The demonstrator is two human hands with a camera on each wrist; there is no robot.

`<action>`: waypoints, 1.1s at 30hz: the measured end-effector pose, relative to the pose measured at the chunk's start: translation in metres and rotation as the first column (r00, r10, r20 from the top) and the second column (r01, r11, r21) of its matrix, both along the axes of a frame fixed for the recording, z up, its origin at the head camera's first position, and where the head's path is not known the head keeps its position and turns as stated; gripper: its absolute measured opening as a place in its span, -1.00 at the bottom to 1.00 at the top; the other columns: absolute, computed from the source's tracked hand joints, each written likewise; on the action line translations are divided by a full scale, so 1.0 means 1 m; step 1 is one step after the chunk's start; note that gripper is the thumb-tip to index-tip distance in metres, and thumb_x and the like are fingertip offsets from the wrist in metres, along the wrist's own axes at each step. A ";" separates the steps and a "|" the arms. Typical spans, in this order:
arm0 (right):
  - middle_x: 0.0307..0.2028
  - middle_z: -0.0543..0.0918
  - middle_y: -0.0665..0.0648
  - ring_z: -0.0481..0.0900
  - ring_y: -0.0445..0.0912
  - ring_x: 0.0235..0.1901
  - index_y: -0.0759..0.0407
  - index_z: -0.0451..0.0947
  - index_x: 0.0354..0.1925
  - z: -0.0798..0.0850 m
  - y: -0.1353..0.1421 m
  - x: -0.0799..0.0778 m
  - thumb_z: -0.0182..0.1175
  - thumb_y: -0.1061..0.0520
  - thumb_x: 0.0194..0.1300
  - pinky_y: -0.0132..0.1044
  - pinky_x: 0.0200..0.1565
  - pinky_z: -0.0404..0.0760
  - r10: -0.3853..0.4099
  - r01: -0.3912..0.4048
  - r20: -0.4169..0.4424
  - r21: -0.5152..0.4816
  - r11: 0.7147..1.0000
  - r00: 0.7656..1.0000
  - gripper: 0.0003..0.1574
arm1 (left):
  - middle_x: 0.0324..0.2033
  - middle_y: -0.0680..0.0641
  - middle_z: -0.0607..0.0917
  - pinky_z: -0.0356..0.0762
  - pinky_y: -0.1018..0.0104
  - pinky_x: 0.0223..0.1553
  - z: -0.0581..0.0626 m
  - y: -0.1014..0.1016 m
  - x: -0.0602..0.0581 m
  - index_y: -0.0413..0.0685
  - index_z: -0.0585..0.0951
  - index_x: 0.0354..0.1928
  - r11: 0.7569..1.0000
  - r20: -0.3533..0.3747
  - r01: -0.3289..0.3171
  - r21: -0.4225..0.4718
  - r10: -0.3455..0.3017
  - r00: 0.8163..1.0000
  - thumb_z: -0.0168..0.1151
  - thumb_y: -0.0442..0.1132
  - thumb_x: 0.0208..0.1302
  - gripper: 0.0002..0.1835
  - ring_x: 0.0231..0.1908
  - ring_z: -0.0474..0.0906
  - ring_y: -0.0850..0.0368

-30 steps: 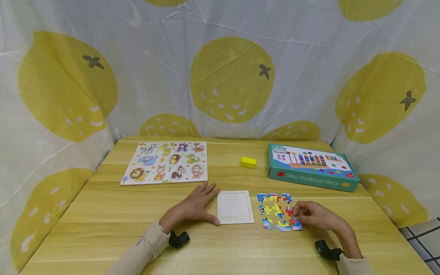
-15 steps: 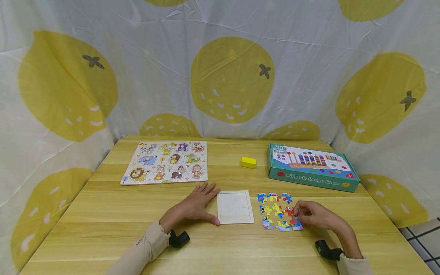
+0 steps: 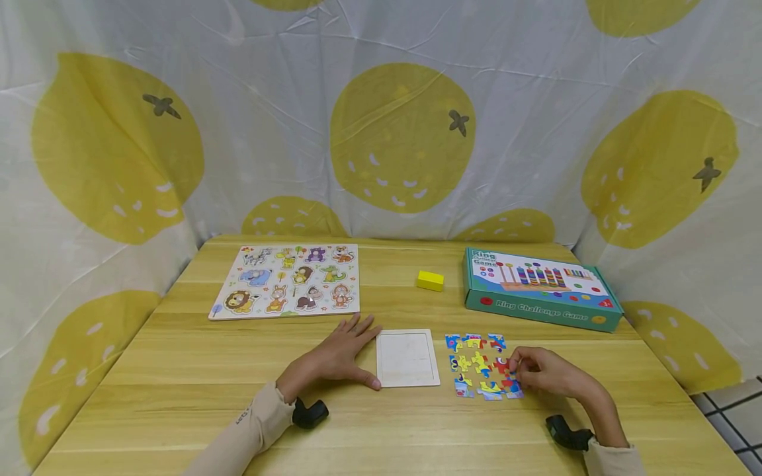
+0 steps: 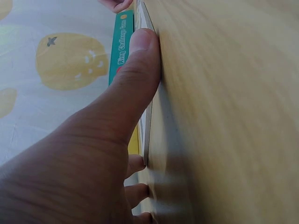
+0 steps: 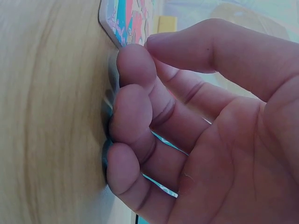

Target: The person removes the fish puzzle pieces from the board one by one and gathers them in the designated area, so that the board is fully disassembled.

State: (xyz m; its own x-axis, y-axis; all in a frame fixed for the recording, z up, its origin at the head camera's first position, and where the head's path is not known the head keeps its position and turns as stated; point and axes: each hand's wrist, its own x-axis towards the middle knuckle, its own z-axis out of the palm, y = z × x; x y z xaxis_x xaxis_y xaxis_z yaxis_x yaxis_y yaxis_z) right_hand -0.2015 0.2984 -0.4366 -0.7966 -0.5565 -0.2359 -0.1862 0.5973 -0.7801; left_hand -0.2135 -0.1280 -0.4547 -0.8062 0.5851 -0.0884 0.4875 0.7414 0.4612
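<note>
A shallow white puzzle tray (image 3: 407, 358) lies bare on the table. My left hand (image 3: 340, 354) rests flat at its left side with fingers spread. In the left wrist view the thumb (image 4: 138, 70) overlaps the tray's edge (image 4: 148, 123). Right of the tray lie several colourful jigsaw pieces (image 3: 479, 362), set out in rows with small gaps. My right hand (image 3: 548, 375) is at their right border, fingers bent, fingertips low over the tabletop. A jigsaw piece (image 5: 125, 21) shows just beyond the thumb and fingertips; I cannot tell whether they pinch it.
Behind the left hand lies an animal peg puzzle board (image 3: 292, 281). A yellow block (image 3: 430, 281) sits near the table's back middle. The green Ring Challenge Game box (image 3: 542, 291) lies at the back right. A lemon-print curtain (image 3: 405, 139) encloses the table's back and sides.
Both hands have kept their places. The lower right jigsaw piece has shifted very slightly beside the right hand.
</note>
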 end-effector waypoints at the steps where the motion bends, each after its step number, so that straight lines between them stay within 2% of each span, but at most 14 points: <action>1: -0.47 0.50 0.10 0.41 -0.19 -0.53 0.33 0.44 -0.20 0.000 0.000 0.000 0.05 0.39 0.20 -0.40 -0.50 0.45 0.000 0.000 0.002 0.000 1.000 1.000 -0.84 | 0.49 -0.14 0.00 -0.31 -0.15 0.43 0.000 0.000 0.000 0.00 0.12 0.49 1.000 0.001 0.000 0.001 0.000 1.000 0.35 0.40 -0.10 0.17 0.47 -0.29 -0.22; 5: -0.47 0.49 0.09 0.41 -0.19 -0.53 0.32 0.44 -0.20 0.000 0.000 0.000 0.05 0.38 0.22 -0.40 -0.50 0.45 -0.003 0.004 0.002 -0.003 1.000 1.000 -0.86 | 0.49 -0.15 0.00 -0.31 -0.15 0.43 0.001 0.000 0.000 -0.01 0.13 0.48 1.000 0.005 0.001 0.004 -0.002 1.000 0.35 0.39 -0.09 0.16 0.47 -0.29 -0.23; 9: -0.47 0.48 0.07 0.40 -0.20 -0.52 0.30 0.46 -0.20 0.003 -0.003 0.002 0.08 0.30 0.33 -0.42 -0.49 0.42 -0.010 0.010 -0.022 -0.009 1.000 1.000 -0.92 | 0.49 -0.16 0.00 -0.30 -0.17 0.43 0.002 0.000 0.001 -0.02 0.13 0.48 1.000 0.007 0.003 0.008 -0.003 1.000 0.36 0.38 -0.09 0.16 0.47 -0.29 -0.24; 15: -0.43 0.49 0.05 0.41 -0.18 -0.45 0.26 0.48 -0.17 0.008 -0.011 0.004 0.11 0.17 0.39 -0.40 -0.44 0.42 -0.044 0.044 -0.119 -0.001 0.999 0.992 -0.85 | 0.49 -0.16 -0.01 -0.31 -0.17 0.43 0.003 -0.001 0.001 -0.01 0.13 0.48 1.000 0.006 0.003 0.003 -0.003 1.000 0.35 0.39 -0.09 0.16 0.47 -0.29 -0.24; 24: -0.42 0.55 0.05 0.45 -0.19 -0.42 0.20 0.53 -0.12 0.011 -0.027 -0.001 0.13 0.15 0.39 -0.41 -0.39 0.49 -0.087 0.096 -0.293 0.017 0.995 0.952 -0.84 | 0.49 -0.17 -0.03 -0.31 -0.15 0.43 0.004 -0.004 0.005 -0.02 0.12 0.49 1.000 0.026 0.001 0.016 -0.002 1.000 0.34 0.39 -0.08 0.16 0.47 -0.31 -0.22; 30: -0.23 0.63 0.07 0.54 -0.09 -0.24 0.18 0.54 -0.06 0.015 -0.048 -0.004 0.14 0.10 0.39 -0.31 -0.25 0.60 -0.083 0.084 -0.352 -0.013 0.996 0.932 -0.77 | 0.48 -0.18 0.01 -0.27 -0.14 0.43 0.006 -0.005 0.002 0.01 0.13 0.49 0.999 0.048 -0.004 0.049 0.002 0.999 0.27 0.41 -0.01 0.11 0.47 -0.27 -0.23; 33: -0.06 0.63 0.08 0.57 0.01 -0.07 0.16 0.53 0.02 0.018 -0.057 -0.006 0.15 0.05 0.39 -0.12 -0.11 0.63 -0.082 0.083 -0.403 -0.016 0.996 0.911 -0.69 | 0.46 -0.21 0.07 -0.18 -0.15 0.43 0.009 -0.005 0.001 -0.03 0.16 0.47 0.997 0.042 -0.001 0.073 -0.002 0.999 0.22 0.40 0.06 0.05 0.46 -0.17 -0.25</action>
